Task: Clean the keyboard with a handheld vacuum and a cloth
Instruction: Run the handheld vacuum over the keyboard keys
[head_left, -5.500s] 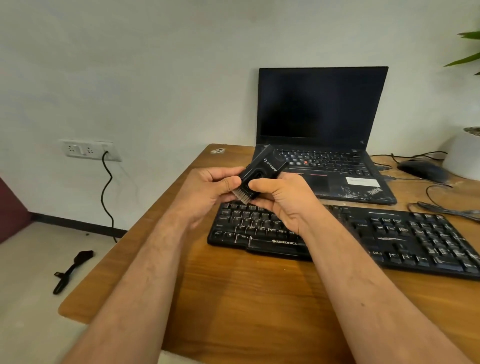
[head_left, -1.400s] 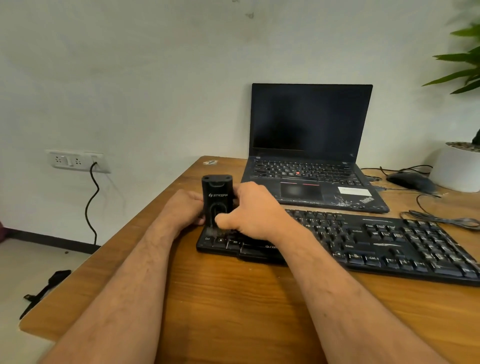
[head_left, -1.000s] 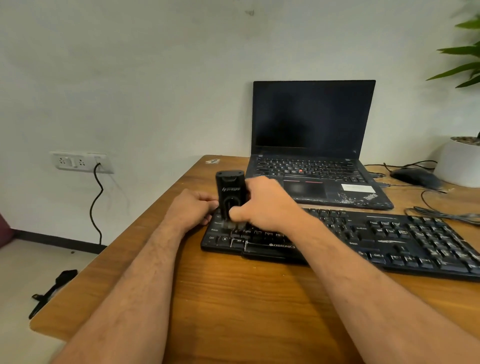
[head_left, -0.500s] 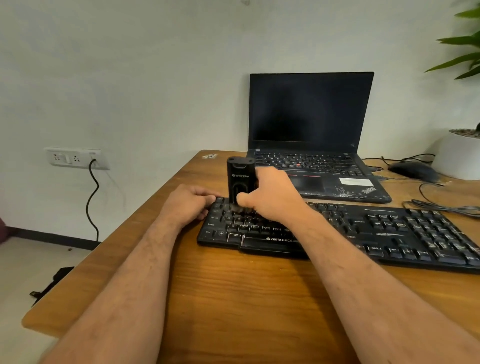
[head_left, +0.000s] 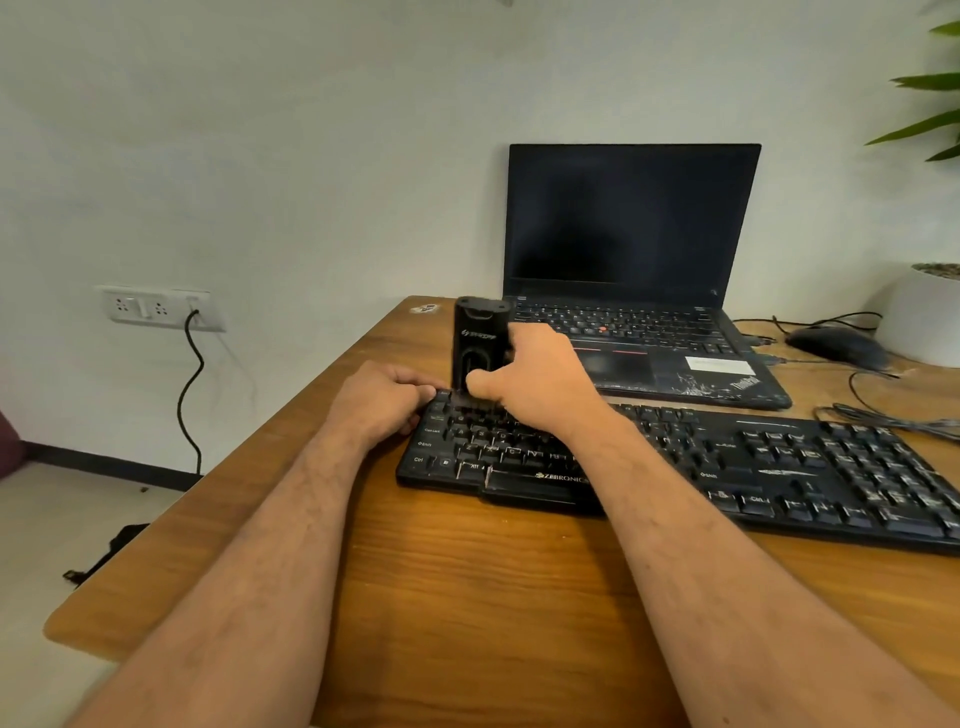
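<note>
A black keyboard (head_left: 753, 467) lies across the wooden desk (head_left: 467, 597). My right hand (head_left: 535, 379) grips a small black handheld vacuum (head_left: 478, 338), held upright with its lower end on the keys near the keyboard's far left corner. My left hand (head_left: 384, 400) rests at the keyboard's left end, fingers curled over its edge. No cloth is in view.
An open black laptop (head_left: 634, 291) stands behind the keyboard. A mouse (head_left: 836, 343), cables (head_left: 883, 415) and a white plant pot (head_left: 924, 317) are at the right. A wall socket (head_left: 156, 306) with a plugged cord is on the left; a dark object (head_left: 104, 556) lies on the floor.
The vacuum went from being held in both hands above the desk to standing on the keys; over the last second my right hand slid it rightward along the top rows.
</note>
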